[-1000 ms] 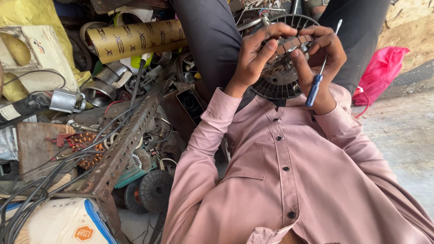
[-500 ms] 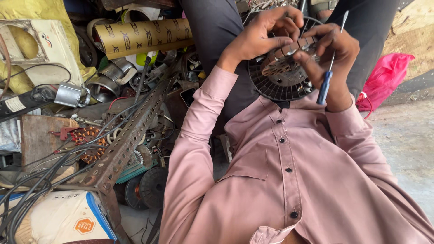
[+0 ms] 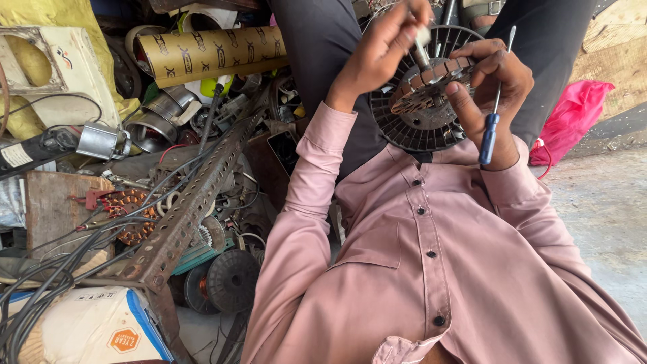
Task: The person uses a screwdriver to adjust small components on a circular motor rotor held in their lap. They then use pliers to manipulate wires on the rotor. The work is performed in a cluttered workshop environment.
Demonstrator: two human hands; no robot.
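Our right hand [image 3: 495, 94] steadies the ribbed motor disc [image 3: 421, 101], blue screwdriver [image 3: 490, 128] tucked in its fingers. Our left hand [image 3: 387, 40] pinches a small pale piece [image 3: 422, 37], perhaps a connector, at the copper winding [image 3: 421, 94]; the winding sits in place, so the work looks mid-way.

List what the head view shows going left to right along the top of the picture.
Cream casing → patterned cardboard tube → left hand → round finned motor part → right hand with blue-handled screwdriver → pink bag.
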